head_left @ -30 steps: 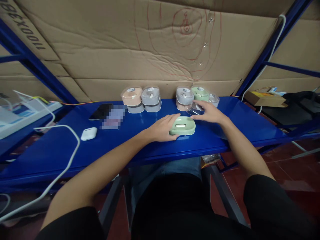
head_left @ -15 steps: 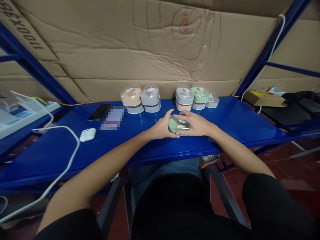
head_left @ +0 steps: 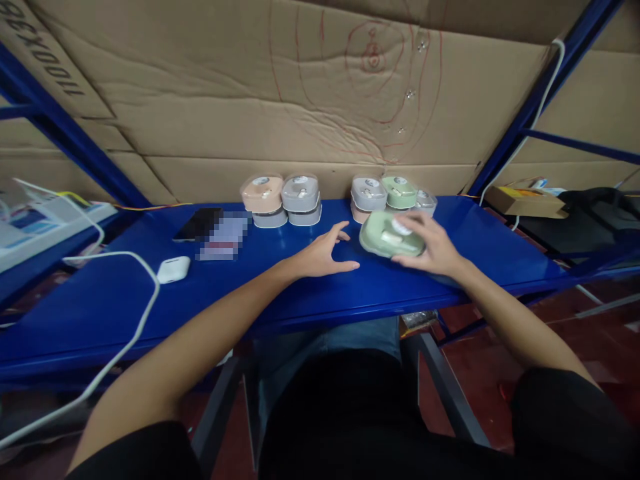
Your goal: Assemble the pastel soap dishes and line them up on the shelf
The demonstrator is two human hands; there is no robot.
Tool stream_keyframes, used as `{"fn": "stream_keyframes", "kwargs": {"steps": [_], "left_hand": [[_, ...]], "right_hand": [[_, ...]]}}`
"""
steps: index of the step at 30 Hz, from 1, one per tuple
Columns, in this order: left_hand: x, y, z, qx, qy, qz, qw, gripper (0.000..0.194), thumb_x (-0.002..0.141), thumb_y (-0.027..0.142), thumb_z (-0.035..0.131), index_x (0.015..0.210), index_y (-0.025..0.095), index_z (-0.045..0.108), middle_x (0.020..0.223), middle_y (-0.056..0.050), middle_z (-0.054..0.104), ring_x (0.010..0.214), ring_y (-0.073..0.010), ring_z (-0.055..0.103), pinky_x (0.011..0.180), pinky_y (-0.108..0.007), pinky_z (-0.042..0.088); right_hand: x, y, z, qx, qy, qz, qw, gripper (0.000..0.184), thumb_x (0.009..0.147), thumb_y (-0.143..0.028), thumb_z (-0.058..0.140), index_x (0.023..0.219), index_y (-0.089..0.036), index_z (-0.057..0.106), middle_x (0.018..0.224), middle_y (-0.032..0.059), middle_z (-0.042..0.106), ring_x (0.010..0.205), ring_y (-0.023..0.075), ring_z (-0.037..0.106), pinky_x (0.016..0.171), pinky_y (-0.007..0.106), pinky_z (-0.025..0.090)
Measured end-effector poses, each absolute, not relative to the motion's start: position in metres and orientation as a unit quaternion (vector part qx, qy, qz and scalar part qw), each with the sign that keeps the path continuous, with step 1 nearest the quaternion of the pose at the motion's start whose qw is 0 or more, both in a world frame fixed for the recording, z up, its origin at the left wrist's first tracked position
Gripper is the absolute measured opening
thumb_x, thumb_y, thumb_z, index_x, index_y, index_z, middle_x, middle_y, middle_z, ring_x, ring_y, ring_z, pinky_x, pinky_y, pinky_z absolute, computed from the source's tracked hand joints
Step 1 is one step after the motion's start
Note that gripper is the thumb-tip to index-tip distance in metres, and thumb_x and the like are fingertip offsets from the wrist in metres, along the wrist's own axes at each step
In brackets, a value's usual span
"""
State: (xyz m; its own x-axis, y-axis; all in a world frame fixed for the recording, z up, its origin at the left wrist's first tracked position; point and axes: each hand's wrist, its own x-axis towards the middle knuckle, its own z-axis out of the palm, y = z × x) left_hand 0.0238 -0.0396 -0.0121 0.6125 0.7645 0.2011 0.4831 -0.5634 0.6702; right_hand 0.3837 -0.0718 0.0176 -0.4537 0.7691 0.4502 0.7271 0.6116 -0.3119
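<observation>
My right hand (head_left: 434, 248) grips a pale green boxed earbud case (head_left: 387, 238), lifted slightly and tilted above the blue shelf (head_left: 280, 280). My left hand (head_left: 323, 256) rests on the shelf just left of it, fingers spread and holding nothing. Behind the green case stands a group of stacked cases (head_left: 387, 195) in grey, green and clear plastic. Further left stands a second stack (head_left: 281, 198), peach and grey on top.
A white earbud case (head_left: 173, 269) and a white cable (head_left: 125, 313) lie at the left of the shelf. A black phone (head_left: 196, 223) lies near the back. A cardboard wall (head_left: 300, 100) closes the rear. A brown box (head_left: 525, 200) sits at far right.
Both hands were pressed on the green case at the shelf's middle. My right hand has since carried it right and back toward the stacks; my left hand let go and stayed.
</observation>
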Motion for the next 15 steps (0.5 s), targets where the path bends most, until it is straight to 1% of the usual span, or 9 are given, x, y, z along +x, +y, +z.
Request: {"fn": "stream_keyframes", "kwargs": {"steps": [2, 3, 4, 6, 9, 12, 14, 15], "left_hand": [[0.022, -0.039, -0.011, 0.852, 0.374, 0.231, 0.286, 0.120, 0.091, 0.066, 0.088, 0.186, 0.022, 0.030, 0.168, -0.024, 0.067, 0.158, -0.0429, 0.067, 0.131, -0.062, 0.055], [0.022, -0.039, -0.011, 0.854, 0.375, 0.227, 0.281, 0.118, 0.092, 0.065, 0.088, 0.186, 0.022, 0.031, 0.168, -0.024, 0.067, 0.159, -0.0431, 0.066, 0.131, -0.062, 0.055], [0.022, -0.039, -0.011, 0.856, 0.375, 0.224, 0.275, 0.116, 0.092, 0.065, 0.087, 0.186, 0.023, 0.032, 0.168, -0.023, 0.068, 0.159, -0.0431, 0.066, 0.130, -0.062, 0.055], [0.023, -0.039, -0.010, 0.860, 0.376, 0.222, 0.265, 0.113, 0.093, 0.063, 0.086, 0.185, 0.023, 0.034, 0.168, -0.023, 0.068, 0.158, -0.0427, 0.066, 0.130, -0.062, 0.055], [0.025, -0.040, -0.009, 0.860, 0.384, 0.210, 0.264, 0.113, 0.093, 0.065, 0.083, 0.184, 0.019, 0.034, 0.169, -0.025, 0.066, 0.159, -0.0431, 0.065, 0.131, -0.062, 0.053], [0.025, -0.041, -0.007, 0.862, 0.386, 0.197, 0.264, 0.114, 0.093, 0.067, 0.082, 0.183, 0.016, 0.034, 0.171, -0.026, 0.064, 0.162, -0.0439, 0.062, 0.134, -0.062, 0.051], [0.024, -0.041, -0.007, 0.866, 0.383, 0.194, 0.258, 0.112, 0.094, 0.067, 0.082, 0.183, 0.018, 0.035, 0.171, -0.025, 0.064, 0.163, -0.0438, 0.062, 0.133, -0.061, 0.051], [0.023, -0.041, -0.007, 0.868, 0.380, 0.194, 0.254, 0.111, 0.094, 0.067, 0.082, 0.183, 0.019, 0.037, 0.171, -0.025, 0.064, 0.163, -0.0436, 0.062, 0.132, -0.060, 0.052]], "right_hand": [[0.408, -0.054, 0.032, -0.526, -0.765, -0.035, 0.370, 0.110, 0.087, -0.083, 0.085, 0.181, -0.032, 0.056, 0.174, 0.0207, 0.059, 0.163, 0.0557, 0.052, 0.139, 0.075, 0.040], [0.420, -0.040, 0.038, -0.569, -0.712, -0.063, 0.407, 0.109, 0.090, -0.082, 0.083, 0.181, -0.029, 0.054, 0.174, 0.0223, 0.059, 0.163, 0.0546, 0.052, 0.139, 0.075, 0.039], [0.431, -0.023, 0.044, -0.606, -0.661, -0.084, 0.436, 0.107, 0.092, -0.080, 0.081, 0.180, -0.026, 0.054, 0.171, 0.0235, 0.061, 0.162, 0.0534, 0.053, 0.138, 0.076, 0.039], [0.447, 0.016, 0.052, -0.656, -0.591, -0.092, 0.459, 0.099, 0.094, -0.074, 0.081, 0.175, -0.022, 0.058, 0.164, 0.0241, 0.067, 0.159, 0.0510, 0.056, 0.136, 0.076, 0.041], [0.455, 0.066, 0.055, -0.707, -0.553, -0.038, 0.439, 0.083, 0.095, -0.064, 0.085, 0.162, -0.018, 0.068, 0.157, 0.0253, 0.072, 0.154, 0.0495, 0.058, 0.133, 0.073, 0.043], [0.448, 0.091, 0.049, -0.733, -0.547, -0.004, 0.404, 0.077, 0.097, -0.058, 0.087, 0.156, -0.012, 0.072, 0.156, 0.0320, 0.071, 0.153, 0.0490, 0.059, 0.132, 0.069, 0.043], [0.441, 0.096, 0.043, -0.746, -0.540, 0.001, 0.389, 0.076, 0.099, -0.060, 0.085, 0.154, -0.010, 0.073, 0.156, 0.0343, 0.070, 0.152, 0.0487, 0.062, 0.132, 0.067, 0.045], [0.440, 0.097, 0.040, -0.750, -0.537, 0.001, 0.387, 0.076, 0.102, -0.064, 0.081, 0.154, -0.010, 0.073, 0.156, 0.0345, 0.069, 0.152, 0.0487, 0.063, 0.132, 0.066, 0.046]]}}
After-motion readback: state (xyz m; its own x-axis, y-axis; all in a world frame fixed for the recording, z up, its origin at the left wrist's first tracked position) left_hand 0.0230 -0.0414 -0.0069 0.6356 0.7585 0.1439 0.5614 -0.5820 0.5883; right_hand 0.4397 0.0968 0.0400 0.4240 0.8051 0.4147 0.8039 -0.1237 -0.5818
